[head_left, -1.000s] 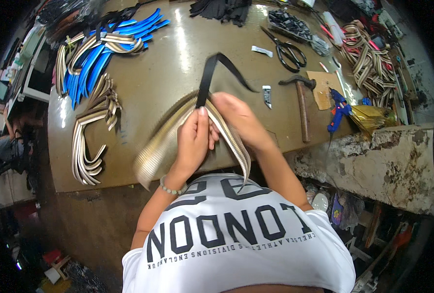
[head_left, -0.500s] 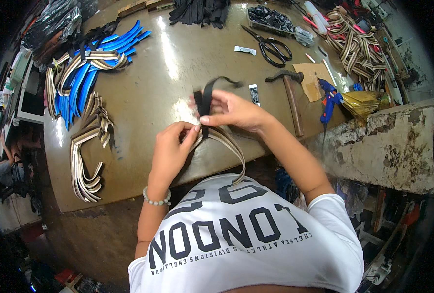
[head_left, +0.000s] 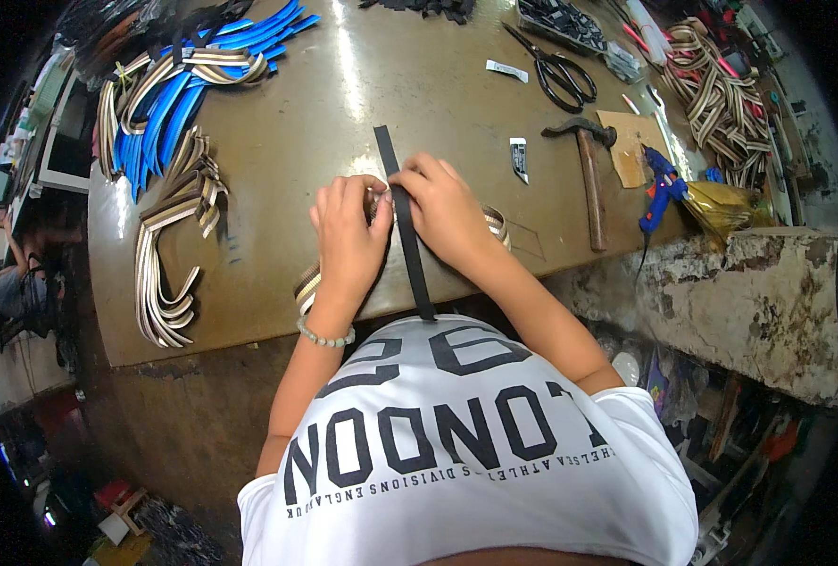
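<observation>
The long black flat strap (head_left: 406, 226) was bent up in a loop above the hands before. Now it lies straight and flat, running from the brown table top (head_left: 362, 94) back over the table's near edge. Both hands have moved down onto the table. The left hand (head_left: 348, 236) and right hand (head_left: 442, 212) now press on the strap from each side. The striped tan band (head_left: 496, 223), once lifted up, now lies under them.

2 small labels lie on the tabletop (head_left: 343, 113). A white rectangular label (head_left: 506, 71) lies flat toward the far edge, just left of the black scissors (head_left: 558, 74). A narrower black and white label (head_left: 519, 158) lies nearer the middle, just left of the hammer (head_left: 589, 174). At the far right corner stands a clear packet of black pieces (head_left: 570, 24), its details too small to tell.
</observation>
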Demonstrator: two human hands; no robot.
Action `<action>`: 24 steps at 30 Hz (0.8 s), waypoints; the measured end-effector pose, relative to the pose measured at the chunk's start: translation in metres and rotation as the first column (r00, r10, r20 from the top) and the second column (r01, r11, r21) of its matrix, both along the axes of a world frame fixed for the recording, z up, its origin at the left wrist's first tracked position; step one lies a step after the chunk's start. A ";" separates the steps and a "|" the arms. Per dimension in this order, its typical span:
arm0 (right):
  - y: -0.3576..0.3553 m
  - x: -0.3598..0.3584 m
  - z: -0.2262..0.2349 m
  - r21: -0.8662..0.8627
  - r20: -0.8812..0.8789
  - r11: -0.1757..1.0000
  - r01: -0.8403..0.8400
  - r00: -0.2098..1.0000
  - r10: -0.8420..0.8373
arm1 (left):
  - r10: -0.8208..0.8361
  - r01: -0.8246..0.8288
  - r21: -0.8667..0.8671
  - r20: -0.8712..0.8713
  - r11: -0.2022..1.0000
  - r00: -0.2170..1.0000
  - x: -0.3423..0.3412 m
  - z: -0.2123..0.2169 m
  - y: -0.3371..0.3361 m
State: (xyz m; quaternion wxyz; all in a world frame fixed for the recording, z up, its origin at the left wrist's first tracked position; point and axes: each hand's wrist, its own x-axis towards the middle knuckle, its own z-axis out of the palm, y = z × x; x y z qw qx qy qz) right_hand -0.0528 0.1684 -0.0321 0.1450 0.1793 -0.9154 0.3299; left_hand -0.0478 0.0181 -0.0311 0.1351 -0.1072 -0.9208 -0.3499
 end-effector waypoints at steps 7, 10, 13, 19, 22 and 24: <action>0.013 0.030 0.009 0.094 -0.023 0.986 -0.138 0.990 0.141 | -0.055 0.055 0.002 -0.010 0.999 0.998 0.002 -0.001 0.000; 0.016 0.034 0.015 0.121 0.044 0.970 -0.211 0.977 0.207 | -0.073 0.072 -0.034 -0.026 0.997 0.997 0.004 0.000 0.001; 0.020 0.048 0.026 0.193 0.164 0.925 -0.326 0.941 0.297 | -0.057 0.056 -0.051 -0.015 0.997 0.998 0.004 0.000 0.003; 0.085 0.079 0.066 -0.367 0.546 0.914 -0.174 0.755 0.363 | -0.079 0.078 -0.066 -0.009 0.995 0.997 0.004 0.002 0.001; 0.158 0.084 0.057 -0.417 0.333 0.690 0.591 0.806 -0.489 | -0.074 0.074 -0.084 -0.003 0.994 0.997 0.004 0.004 0.003; 0.214 0.085 0.033 -0.296 0.077 0.542 0.786 0.586 -0.807 | -0.045 0.043 -0.061 -0.020 0.997 0.999 0.004 0.007 0.005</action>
